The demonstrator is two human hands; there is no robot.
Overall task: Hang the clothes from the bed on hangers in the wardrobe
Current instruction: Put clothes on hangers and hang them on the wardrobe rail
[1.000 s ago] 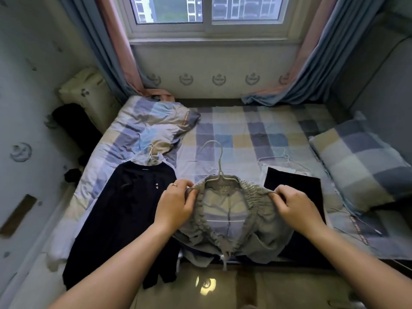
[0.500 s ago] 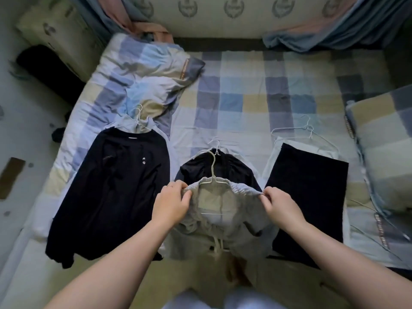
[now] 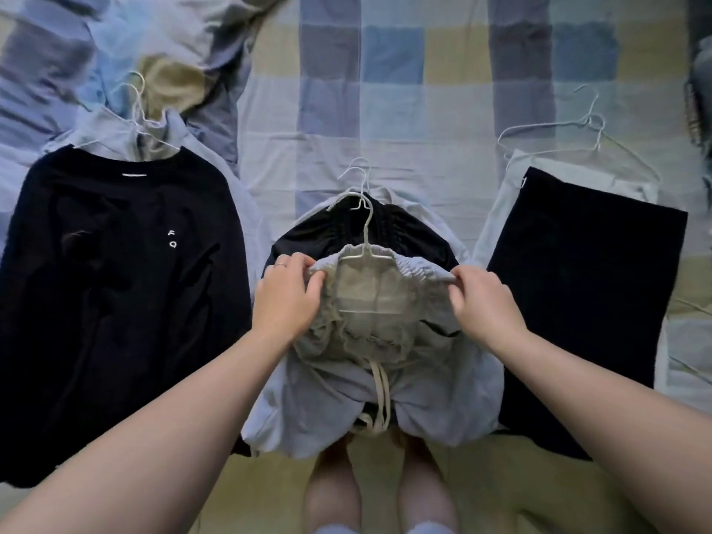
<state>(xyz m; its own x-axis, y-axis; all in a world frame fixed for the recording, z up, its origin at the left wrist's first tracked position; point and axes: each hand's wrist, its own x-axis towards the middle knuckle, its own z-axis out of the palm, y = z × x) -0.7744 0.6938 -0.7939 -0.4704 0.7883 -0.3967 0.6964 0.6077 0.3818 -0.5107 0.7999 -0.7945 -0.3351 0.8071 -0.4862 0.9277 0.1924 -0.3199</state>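
Grey drawstring shorts (image 3: 335,395) hang on a white wire hanger (image 3: 366,240) at the bed's near edge. My left hand (image 3: 287,298) pinches the left end of the elastic waistband, and my right hand (image 3: 486,302) pinches the right end. Under the shorts lies a black gathered garment (image 3: 385,229) on its own hanger. A black long-sleeved top (image 3: 115,287) on a hanger lies to the left. A black folded garment (image 3: 581,287) lies to the right over a pale one, with wire hangers (image 3: 574,136) at its top.
The checked bedsheet (image 3: 404,90) covers the bed, with a rumpled checked quilt (image 3: 115,44) at the upper left. My legs and feet (image 3: 377,491) stand on the yellowish floor (image 3: 512,483) right against the bed's edge.
The view has tilted down and closer; the window and pillow have left the frame. The shorts on the hanger now lie over the black gathered garment, my hands still on the waistband.
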